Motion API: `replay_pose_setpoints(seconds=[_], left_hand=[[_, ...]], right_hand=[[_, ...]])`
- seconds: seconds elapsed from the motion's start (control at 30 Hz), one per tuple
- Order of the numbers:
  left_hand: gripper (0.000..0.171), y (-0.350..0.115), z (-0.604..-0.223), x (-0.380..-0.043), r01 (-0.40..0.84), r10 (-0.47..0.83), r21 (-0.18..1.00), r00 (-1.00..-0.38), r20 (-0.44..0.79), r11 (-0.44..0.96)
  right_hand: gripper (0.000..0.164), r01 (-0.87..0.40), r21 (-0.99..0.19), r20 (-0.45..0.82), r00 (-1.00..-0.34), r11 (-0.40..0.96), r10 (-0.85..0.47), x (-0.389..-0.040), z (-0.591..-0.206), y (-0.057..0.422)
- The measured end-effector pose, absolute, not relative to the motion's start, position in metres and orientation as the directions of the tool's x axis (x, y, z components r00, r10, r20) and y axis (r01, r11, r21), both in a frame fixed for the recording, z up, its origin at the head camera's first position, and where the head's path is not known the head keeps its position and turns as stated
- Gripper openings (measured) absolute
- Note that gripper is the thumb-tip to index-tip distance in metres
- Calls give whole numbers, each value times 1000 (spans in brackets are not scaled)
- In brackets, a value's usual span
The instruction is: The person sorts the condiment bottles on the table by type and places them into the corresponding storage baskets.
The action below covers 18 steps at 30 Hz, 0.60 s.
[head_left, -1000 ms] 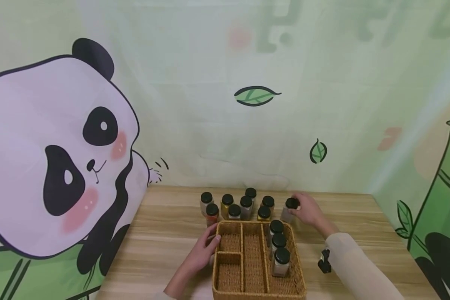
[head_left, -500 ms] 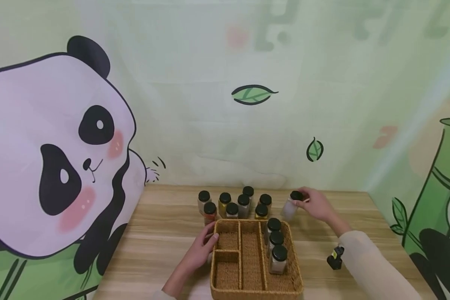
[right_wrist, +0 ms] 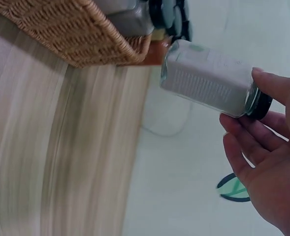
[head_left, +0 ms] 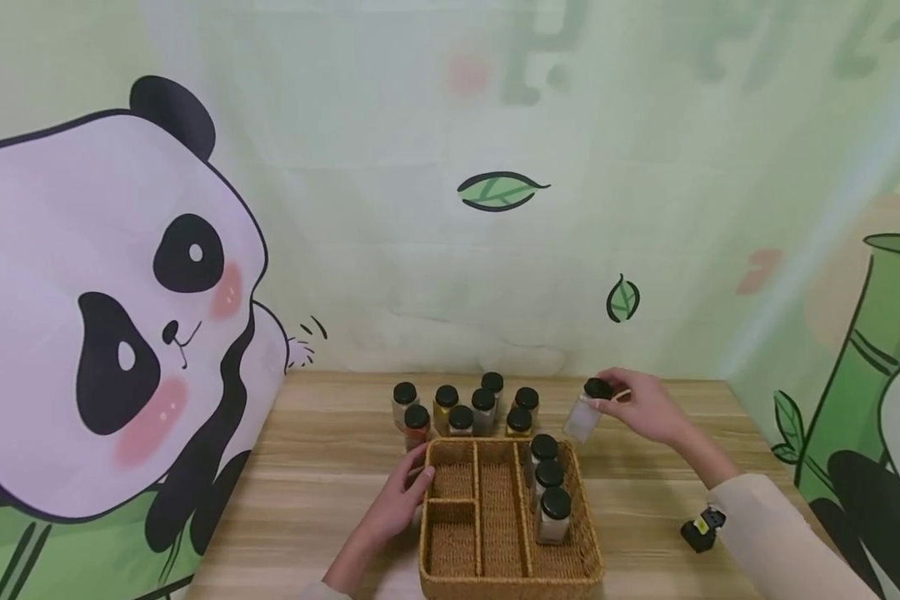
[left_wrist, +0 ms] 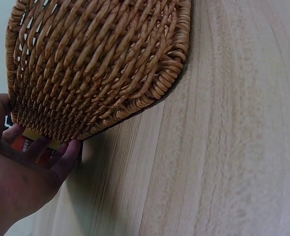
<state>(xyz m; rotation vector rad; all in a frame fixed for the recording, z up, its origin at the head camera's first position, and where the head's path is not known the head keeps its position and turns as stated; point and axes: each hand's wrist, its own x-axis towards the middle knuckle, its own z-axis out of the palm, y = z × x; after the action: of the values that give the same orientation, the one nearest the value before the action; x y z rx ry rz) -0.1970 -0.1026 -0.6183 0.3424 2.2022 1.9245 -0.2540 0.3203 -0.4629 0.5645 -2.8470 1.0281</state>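
My right hand (head_left: 648,406) pinches the black lid of a clear spice jar (head_left: 582,419) with pale contents. The jar is tilted, its base pointing left and down, right of the other jars; in the right wrist view the jar (right_wrist: 209,78) shows a printed side. My left hand (head_left: 393,502) grips the far left corner of a divided wicker basket (head_left: 527,542), thumb at the rim and fingers along the outer wall. Three black-lidded jars (head_left: 553,517) stand in a row in the basket's right compartment.
Several more black-lidded spice jars (head_left: 461,419) stand behind the basket, with red, yellow and pale contents. A small black device (head_left: 703,529) is by the right sleeve. The wooden table (head_left: 307,467) meets a panda-printed backdrop (head_left: 390,250).
The right hand has moved slightly right with the jar, which has gone from nearly upright to tilted. The left hand keeps its place on the basket. The head view has shifted a little.
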Motion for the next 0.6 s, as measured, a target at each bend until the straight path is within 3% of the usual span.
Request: replay_pose_setpoints(seconds=[0.23, 0.6], left_hand=[[56, -103, -622, -197, 38, 308, 991, -952, -3, 127], [56, -104, -623, -198, 35, 305, 991, -952, -5, 128]], right_hand=[[42, -419, -593, 187, -903, 688, -388, -230, -444, 312], [38, -575, -522, 200, -801, 630, -564, -184, -420, 288]])
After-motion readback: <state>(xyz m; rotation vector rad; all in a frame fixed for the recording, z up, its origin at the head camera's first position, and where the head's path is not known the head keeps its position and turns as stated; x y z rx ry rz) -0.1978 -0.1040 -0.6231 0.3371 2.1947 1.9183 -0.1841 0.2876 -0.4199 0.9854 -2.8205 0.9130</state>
